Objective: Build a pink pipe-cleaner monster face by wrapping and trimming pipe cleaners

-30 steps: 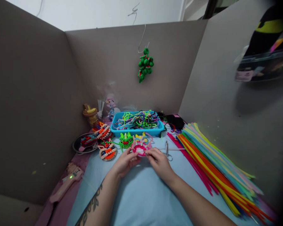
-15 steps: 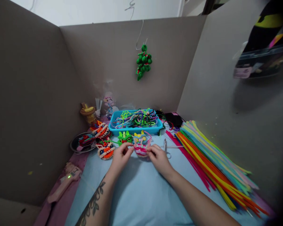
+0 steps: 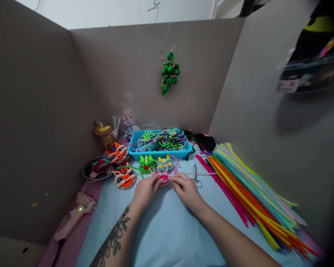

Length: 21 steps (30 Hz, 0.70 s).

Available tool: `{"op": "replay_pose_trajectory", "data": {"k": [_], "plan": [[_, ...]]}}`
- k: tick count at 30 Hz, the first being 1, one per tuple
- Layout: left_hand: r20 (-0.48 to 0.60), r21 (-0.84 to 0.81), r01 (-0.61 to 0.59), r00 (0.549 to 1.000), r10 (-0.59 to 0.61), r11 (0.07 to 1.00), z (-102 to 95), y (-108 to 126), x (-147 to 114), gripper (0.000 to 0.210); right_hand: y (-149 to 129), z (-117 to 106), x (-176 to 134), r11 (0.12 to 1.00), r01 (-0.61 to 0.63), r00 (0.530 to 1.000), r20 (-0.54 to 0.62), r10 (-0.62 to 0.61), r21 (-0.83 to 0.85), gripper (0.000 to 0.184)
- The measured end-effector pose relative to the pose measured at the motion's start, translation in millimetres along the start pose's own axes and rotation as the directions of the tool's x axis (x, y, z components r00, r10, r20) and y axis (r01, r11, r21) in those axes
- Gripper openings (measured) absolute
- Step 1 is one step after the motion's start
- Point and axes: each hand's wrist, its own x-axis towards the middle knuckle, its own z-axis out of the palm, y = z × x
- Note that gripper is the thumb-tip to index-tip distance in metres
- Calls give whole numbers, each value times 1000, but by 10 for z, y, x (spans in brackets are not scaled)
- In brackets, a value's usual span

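Note:
Between my two hands is a small pink pipe-cleaner figure [image 3: 164, 178], its lower part bright pink and pale strands standing up from its top. My left hand [image 3: 147, 188] pinches its left edge, fingers closed. On its right edge the thumb and fingertips of my right hand [image 3: 187, 189] are closed too. Just behind it lie a green pipe-cleaner head [image 3: 147, 164] and a yellow-and-blue one [image 3: 164, 163]. An orange-and-cream head [image 3: 125, 178] rests left of my left hand. The fingertips hide part of the pink figure's sides.
Behind stands a blue tray [image 3: 160, 154] of tangled pipe cleaners. Metal scissors [image 3: 195, 176] lie right of my right hand, near bundles of coloured pipe cleaners [image 3: 256, 193]. At left are a metal bowl [image 3: 86, 171] and a pink glue gun [image 3: 76, 218]. Grey panels surround the table.
Both hands have come closer together around the pink figure. It sits slightly further left and lower, and my fingers cover more of its sides.

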Motion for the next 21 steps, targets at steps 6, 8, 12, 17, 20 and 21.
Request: {"op": "replay_pose_trajectory", "data": {"k": [6,8,12,17,20,21], "plan": [[-20,93,-23,999,25,995,27,29,-5,26,-46,59,10,962,-271,960,82,268,23,13],[-23,121,-40,999,44,992,36,38,-4,26,-43,70,21,923,-376,922,128,364,79,13],[-15,165,-85,996,88,983,64,58,-12,24,-40,68,32,878,-450,887,196,419,160,18],[8,202,-149,989,150,968,92,67,-28,24,-50,71,37,703,-629,777,297,556,332,14],[32,206,-187,982,184,961,98,62,-33,19,-52,72,37,648,-679,734,341,587,346,12],[39,205,-197,980,193,959,99,61,-34,18,-50,71,36,625,-698,716,361,597,350,12]]}}
